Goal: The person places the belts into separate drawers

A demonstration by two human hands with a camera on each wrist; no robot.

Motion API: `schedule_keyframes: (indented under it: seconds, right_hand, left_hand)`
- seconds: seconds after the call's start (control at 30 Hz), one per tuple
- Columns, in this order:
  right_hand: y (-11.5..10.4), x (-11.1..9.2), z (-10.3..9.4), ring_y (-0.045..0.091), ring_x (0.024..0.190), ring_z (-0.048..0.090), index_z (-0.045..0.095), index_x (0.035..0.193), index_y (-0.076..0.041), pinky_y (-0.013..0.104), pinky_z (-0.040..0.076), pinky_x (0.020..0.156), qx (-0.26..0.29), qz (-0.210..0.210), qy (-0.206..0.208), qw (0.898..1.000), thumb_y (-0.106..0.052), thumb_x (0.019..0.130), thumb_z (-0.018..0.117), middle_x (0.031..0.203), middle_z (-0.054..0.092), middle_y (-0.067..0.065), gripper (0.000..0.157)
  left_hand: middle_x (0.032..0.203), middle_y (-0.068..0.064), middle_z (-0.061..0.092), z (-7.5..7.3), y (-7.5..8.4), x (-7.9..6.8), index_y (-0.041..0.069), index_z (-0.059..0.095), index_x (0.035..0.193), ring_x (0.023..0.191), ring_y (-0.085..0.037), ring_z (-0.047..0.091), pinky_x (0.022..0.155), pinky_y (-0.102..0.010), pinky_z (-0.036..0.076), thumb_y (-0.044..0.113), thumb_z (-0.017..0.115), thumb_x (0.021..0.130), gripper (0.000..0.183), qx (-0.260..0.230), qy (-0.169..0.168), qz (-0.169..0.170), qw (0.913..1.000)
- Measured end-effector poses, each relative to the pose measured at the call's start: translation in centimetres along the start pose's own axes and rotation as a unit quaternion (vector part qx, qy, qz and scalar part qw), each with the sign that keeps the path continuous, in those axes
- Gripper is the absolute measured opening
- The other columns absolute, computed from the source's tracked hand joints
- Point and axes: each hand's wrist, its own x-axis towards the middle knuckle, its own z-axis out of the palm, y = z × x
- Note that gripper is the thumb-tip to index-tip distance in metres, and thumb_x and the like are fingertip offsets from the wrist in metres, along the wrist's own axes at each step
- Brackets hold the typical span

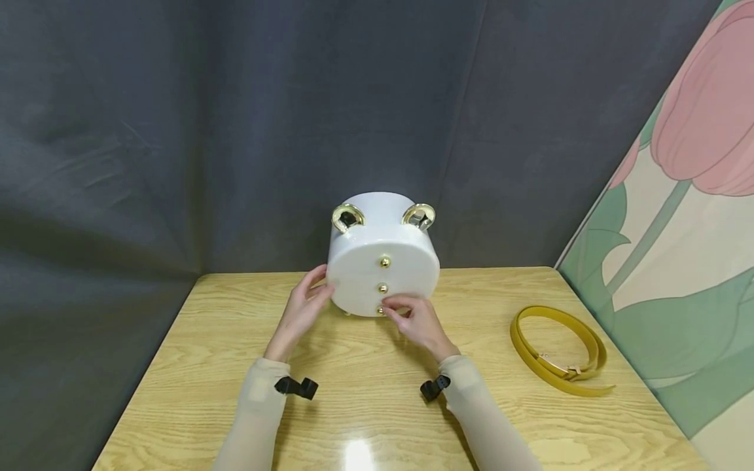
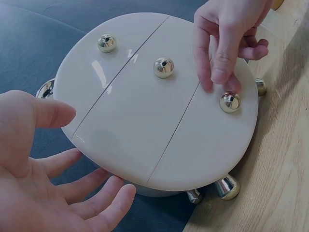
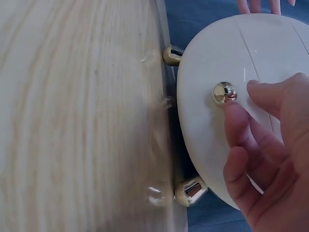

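Wooden table (image 1: 347,379); left hand (image 1: 301,315), fingers spread, at white box (image 1: 353,278); right hand (image 1: 419,323), fingers bent, at lowest knob (image 2: 230,102), grip unclear.

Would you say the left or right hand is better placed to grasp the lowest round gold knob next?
Probably the right hand: its fingers are at the lowest round gold knob. The left hand is at the side of the glossy white rounded box, farther from that knob.

Pale wood-grain table (image 1: 200,366) has got a white three-drawer box (image 1: 359,281) standing at 12 o'clock and a coiled mustard belt (image 1: 536,365) around 3.
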Motion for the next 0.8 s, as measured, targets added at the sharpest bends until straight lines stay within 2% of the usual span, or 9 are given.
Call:
schedule_keyframes:
  seconds: [0.1,0.27,0.5,0.8]
  right_hand:
    - [0.1,-0.1,0.3,0.021,0.086,0.079,0.083,0.113,-0.010,0.022,0.062,0.068,0.003,0.009,-0.015,1.000,-0.012,0.096,0.080,0.112,0.082,0.006,0.018]
    - [0.3,-0.5,1.1,0.025,0.058,0.073,0.079,0.121,-0.009,0.027,0.059,0.051,0.041,0.030,-0.043,0.998,-0.011,0.098,0.078,0.122,0.078,0.013,0.024]
    - [1.1,-0.6,1.9,0.024,0.051,0.069,0.081,0.119,-0.011,0.027,0.057,0.050,0.062,0.043,-0.022,0.997,-0.009,0.098,0.077,0.114,0.082,0.013,0.022]
    - [1.2,-0.6,2.1,0.024,0.052,0.069,0.083,0.119,-0.012,0.023,0.054,0.050,0.079,0.056,-0.006,0.995,-0.012,0.099,0.077,0.107,0.083,0.009,0.021]
  left_hand:
    - [0.171,-0.013,0.036,-0.1,0.0,0.0,0.015,0.036,0.166,0.153,-0.040,0.042,0.121,-0.061,0.043,0.024,0.057,0.111,0.060,0.000,0.000,-0.003,1.0000]
    - [0.171,-0.012,0.037,-0.1,0.0,0.1,0.017,0.036,0.166,0.153,-0.039,0.043,0.121,-0.061,0.043,0.025,0.057,0.111,0.059,-0.001,0.002,-0.008,1.0000]
    - [0.171,-0.014,0.036,0.0,-0.1,-0.1,0.015,0.035,0.166,0.153,-0.041,0.042,0.121,-0.061,0.042,0.024,0.057,0.111,0.060,0.000,0.000,-0.006,1.0000]
    - [0.171,-0.013,0.037,-0.1,-0.1,0.3,0.014,0.036,0.166,0.152,-0.040,0.044,0.121,-0.060,0.043,0.023,0.057,0.111,0.060,-0.006,0.003,-0.002,1.0000]
